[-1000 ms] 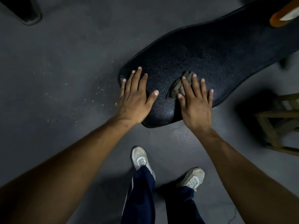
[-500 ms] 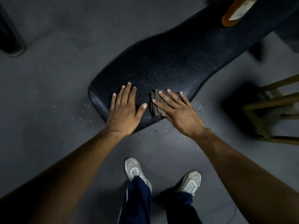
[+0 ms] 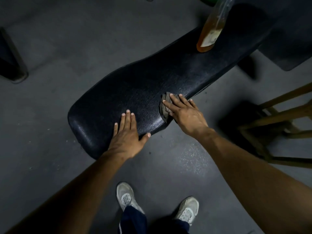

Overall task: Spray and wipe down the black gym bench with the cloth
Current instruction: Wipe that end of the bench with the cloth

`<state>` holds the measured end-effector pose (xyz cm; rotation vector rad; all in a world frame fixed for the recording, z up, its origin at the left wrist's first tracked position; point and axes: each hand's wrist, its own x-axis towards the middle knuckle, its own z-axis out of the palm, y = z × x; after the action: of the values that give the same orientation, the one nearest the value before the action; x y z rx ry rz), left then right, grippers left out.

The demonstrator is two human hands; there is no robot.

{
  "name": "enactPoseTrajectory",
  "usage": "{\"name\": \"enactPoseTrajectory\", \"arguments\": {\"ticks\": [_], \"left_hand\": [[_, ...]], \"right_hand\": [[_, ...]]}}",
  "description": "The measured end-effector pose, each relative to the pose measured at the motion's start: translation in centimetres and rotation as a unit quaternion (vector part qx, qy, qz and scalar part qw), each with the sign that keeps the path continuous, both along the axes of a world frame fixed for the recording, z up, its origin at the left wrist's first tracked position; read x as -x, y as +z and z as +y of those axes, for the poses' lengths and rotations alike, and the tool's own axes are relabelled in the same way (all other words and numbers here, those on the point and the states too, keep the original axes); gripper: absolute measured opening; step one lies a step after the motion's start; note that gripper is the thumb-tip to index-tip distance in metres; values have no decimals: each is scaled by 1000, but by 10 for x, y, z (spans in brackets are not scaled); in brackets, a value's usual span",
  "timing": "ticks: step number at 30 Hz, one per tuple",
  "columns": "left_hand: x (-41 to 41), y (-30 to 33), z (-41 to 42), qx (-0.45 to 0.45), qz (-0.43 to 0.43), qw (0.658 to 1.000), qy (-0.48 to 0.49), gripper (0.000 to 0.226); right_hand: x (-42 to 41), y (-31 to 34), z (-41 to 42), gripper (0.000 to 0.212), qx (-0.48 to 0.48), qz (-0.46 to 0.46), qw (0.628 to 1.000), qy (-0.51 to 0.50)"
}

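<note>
The black gym bench (image 3: 143,85) runs from the lower left to the upper right, its textured pad shining near the front end. My left hand (image 3: 126,132) lies flat on the pad's near edge, fingers apart, holding nothing. My right hand (image 3: 184,112) presses a crumpled grey-brown cloth (image 3: 164,108) against the bench's right edge, fingers spread over it. A spray bottle (image 3: 211,31) with orange liquid and a pale label stands on the pad further up, well beyond both hands.
A wooden stool frame (image 3: 276,125) stands on the grey floor to the right of the bench. A dark equipment foot (image 3: 11,65) sits at the far left. My two pale sneakers (image 3: 126,196) are below the bench end.
The view has risen, showing more of the bench and the bottle. My right hand has slid the cloth along the bench's right edge, away from the front end. My left hand stays flat.
</note>
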<state>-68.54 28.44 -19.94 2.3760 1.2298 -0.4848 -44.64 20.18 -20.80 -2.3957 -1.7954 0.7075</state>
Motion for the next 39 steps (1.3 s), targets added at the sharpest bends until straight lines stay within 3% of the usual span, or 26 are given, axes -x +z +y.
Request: {"name": "enactPoseTrajectory", "arguments": {"ticks": [4, 9, 15, 18, 23, 27, 32, 39], "left_hand": [[-7, -4, 0, -8, 17, 1000, 0, 109], [-5, -5, 3, 3, 35, 999, -13, 121], [-3, -10, 4, 7, 49, 999, -18, 121], [-3, -10, 5, 23, 51, 998, -17, 120], [-4, -2, 6, 34, 58, 998, -17, 122], [-5, -2, 4, 28, 50, 998, -13, 125], [-3, -4, 0, 10, 45, 999, -9, 123], [-3, -6, 1, 12, 39, 999, -3, 123]], "right_hand": [[-40, -2, 23, 53, 6, 32, 997, -75], [-33, -10, 63, 51, -20, 94, 983, -159], [17, -10, 69, 52, -39, 55, 993, 92], [20, -11, 51, 54, -48, 51, 986, 149], [-19, -3, 32, 55, -11, 5, 989, 144], [-56, -5, 59, 55, 15, -12, 999, 37], [-33, -5, 113, 53, 13, 30, 998, -56], [27, -5, 106, 63, -22, -24, 988, 148]]}}
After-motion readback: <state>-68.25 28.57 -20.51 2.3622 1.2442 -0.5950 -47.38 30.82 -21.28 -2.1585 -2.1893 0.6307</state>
